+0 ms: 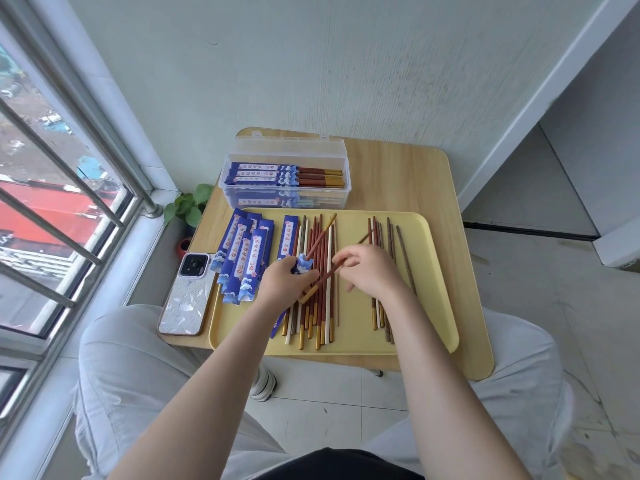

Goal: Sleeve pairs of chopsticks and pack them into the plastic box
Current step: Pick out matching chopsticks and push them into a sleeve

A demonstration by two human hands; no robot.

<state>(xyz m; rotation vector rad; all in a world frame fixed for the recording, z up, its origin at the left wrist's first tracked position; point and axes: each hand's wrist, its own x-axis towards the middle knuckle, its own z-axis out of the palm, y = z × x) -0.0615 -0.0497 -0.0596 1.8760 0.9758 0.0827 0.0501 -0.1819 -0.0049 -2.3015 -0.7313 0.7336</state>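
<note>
On the yellow tray (426, 271) lie several loose red, white and brown chopsticks (323, 317) and a stack of blue paper sleeves (242, 258). My left hand (285, 284) grips a blue sleeve (303, 264) by its open end, with one red chopstick (322, 237) sticking out of it toward the back. My right hand (369, 271) pinches another red chopstick (327, 277) with a gold end, held slanted beside the sleeve's mouth. The clear plastic box (287, 195) stands open behind the tray and holds several sleeved pairs.
A phone (187, 296) in a white case lies left of the tray on the small wooden table (433, 188). A second group of brown chopsticks (384, 271) lies to the right on the tray. A potted plant (188, 206) and a window are at the left, with my knees below.
</note>
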